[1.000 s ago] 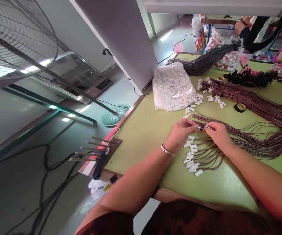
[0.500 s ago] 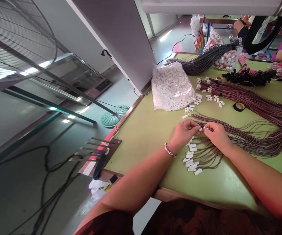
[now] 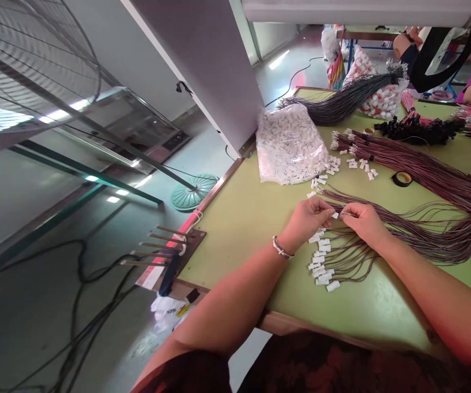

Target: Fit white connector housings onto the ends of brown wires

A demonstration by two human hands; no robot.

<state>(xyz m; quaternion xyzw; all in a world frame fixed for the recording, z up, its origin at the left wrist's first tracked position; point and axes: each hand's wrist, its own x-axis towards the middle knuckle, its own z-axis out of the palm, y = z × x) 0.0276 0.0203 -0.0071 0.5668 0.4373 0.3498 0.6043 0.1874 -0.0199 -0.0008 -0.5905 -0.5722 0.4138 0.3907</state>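
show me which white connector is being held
The white connector pinched in the left hand; the others lie on the green table or in the plastic bag.

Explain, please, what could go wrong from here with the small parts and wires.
The small white connector between the left hand and the right hand might slip and drop. The long brown wires overlap, so they could tangle. The loose connectors beside the plastic bag could scatter if brushed.
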